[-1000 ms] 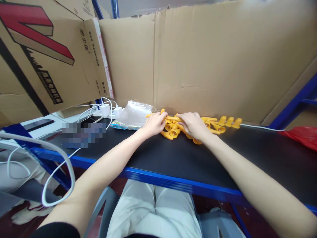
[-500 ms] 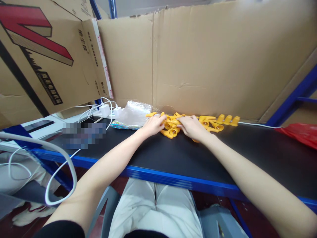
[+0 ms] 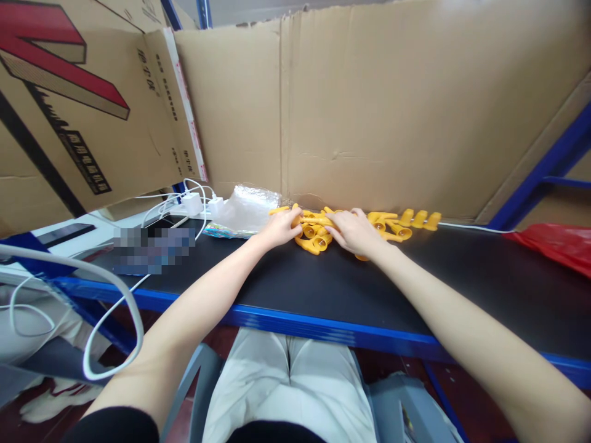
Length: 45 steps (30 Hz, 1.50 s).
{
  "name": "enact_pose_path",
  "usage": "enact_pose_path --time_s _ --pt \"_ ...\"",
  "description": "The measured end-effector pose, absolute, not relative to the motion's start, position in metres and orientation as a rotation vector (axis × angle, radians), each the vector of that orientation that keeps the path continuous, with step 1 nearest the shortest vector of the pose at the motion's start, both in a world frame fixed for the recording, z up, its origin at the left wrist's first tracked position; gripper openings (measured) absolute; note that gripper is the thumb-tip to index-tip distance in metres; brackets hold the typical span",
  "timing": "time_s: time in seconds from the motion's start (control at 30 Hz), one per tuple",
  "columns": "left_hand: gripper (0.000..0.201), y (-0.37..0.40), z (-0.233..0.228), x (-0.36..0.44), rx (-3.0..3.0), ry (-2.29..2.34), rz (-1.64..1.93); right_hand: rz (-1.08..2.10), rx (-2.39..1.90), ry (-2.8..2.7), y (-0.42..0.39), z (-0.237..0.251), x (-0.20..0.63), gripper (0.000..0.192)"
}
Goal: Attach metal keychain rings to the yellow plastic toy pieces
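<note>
A heap of yellow plastic pieces (image 3: 318,241), each with a round cup-like end and a narrow tail, lies on the black tabletop against the cardboard. My left hand (image 3: 281,227) is closed on a yellow piece at the heap's left side, thumb and fingers pinching it. On the heap's right part rests my right hand (image 3: 354,231), its fingers curled over a yellow piece and partly hiding the ones below. Between the two hands a yellow length stretches; whether it is one piece or two I cannot tell.
Several yellow cups (image 3: 419,219) stand in a row at the right. A silvery bubble pouch (image 3: 244,212), white chargers (image 3: 191,203) and cables lie left. A red plastic bag (image 3: 554,246) is far right. Tall cardboard (image 3: 369,111) walls the back; a blue rail (image 3: 295,323) edges the front.
The view has shifted slightly. My right hand's fingers have spread a little over the yellow pieces, and my left hand has turned slightly while staying at the heap's left side.
</note>
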<state>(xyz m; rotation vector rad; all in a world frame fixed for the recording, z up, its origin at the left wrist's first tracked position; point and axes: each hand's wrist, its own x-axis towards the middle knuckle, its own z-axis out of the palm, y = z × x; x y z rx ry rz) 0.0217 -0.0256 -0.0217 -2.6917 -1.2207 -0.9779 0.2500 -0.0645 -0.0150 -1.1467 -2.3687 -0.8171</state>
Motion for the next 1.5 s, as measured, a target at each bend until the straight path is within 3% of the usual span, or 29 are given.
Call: enact_pose_path --time_s 0.23,0.5,0.8,1.07,1.17,1.33,1.5 --pt "0.033 -0.029 -0.017 0.018 -2.626 -1.319 -0.888 -0.812 -1.17 -2.34 -0.063 -0.015 0.25 0.022" --pt "0.038 -0.032 -0.013 0.014 -2.578 -1.446 -0.908 -0.712 -1.16 -2.31 -0.058 -0.02 0.259 0.034" --pt "0.039 -0.026 -0.014 0.013 -2.478 -1.608 -0.826 -0.655 -1.186 -2.292 -0.058 -0.016 0.26 0.032" --pt "0.036 -0.023 -0.015 0.01 -2.402 -1.711 -0.89 -0.561 -1.605 -1.695 -0.042 0.003 0.327 0.027" --pt "0.035 -0.022 -0.015 0.009 -2.394 -1.709 -0.942 -0.354 -1.876 -1.37 -0.037 0.002 0.367 0.031" --pt "0.037 -0.021 -0.016 0.009 -2.426 -1.662 -1.043 -0.048 -2.129 -0.85 -0.032 -0.016 0.415 0.036" --pt "0.04 -0.021 -0.016 0.009 -2.429 -1.655 -1.073 0.048 -2.179 -0.862 -0.02 -0.047 0.449 0.043"
